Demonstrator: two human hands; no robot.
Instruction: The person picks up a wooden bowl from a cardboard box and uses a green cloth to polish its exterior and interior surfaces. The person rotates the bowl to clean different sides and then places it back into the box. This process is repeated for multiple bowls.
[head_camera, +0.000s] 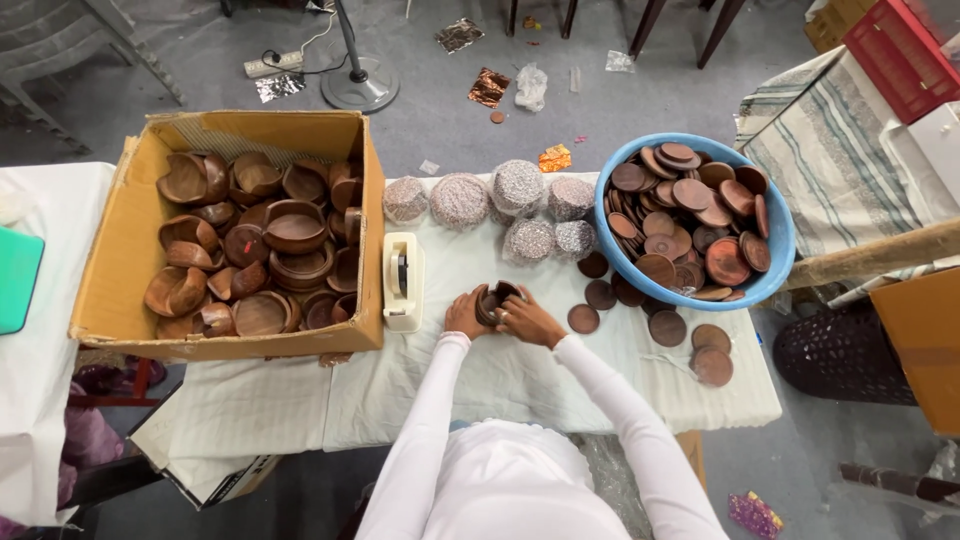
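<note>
Both hands are wrapped around one small dark wooden bowl (496, 300) near the middle of the surface (500, 385), which has a white cloth over it. The left hand (464, 314) cups its left side and the right hand (528, 321) closes over its right side, fingers (505, 316) curled tight against the wood, so not much of the bowl shows.

There's decent open cloth between the hands and the near edge, where the white sleeves come in. To the left it's tighter: a cream tape dispenser (403, 281) sits just beside the left hand, pressed up against a cardboard box (120, 290) full of more wooden bowls. That box hangs a bit past the surface's left and front edges. To the right, loose round wooden lids (668, 327) lie scattered on the cloth, some close to the right edge, below a blue basin (778, 240) heaped with the same lids. Along the far edge there's a row of bubble-wrapped bundles (520, 190).

The floor is grey, with foil scraps, a fan stand base (360, 88) and a power strip (272, 64) behind the surface. A striped cloth (820, 150) and a red crate (900, 55) sit off to the right, cut off by the frame. Can't tell what's inside the wrapped bundles.
</note>
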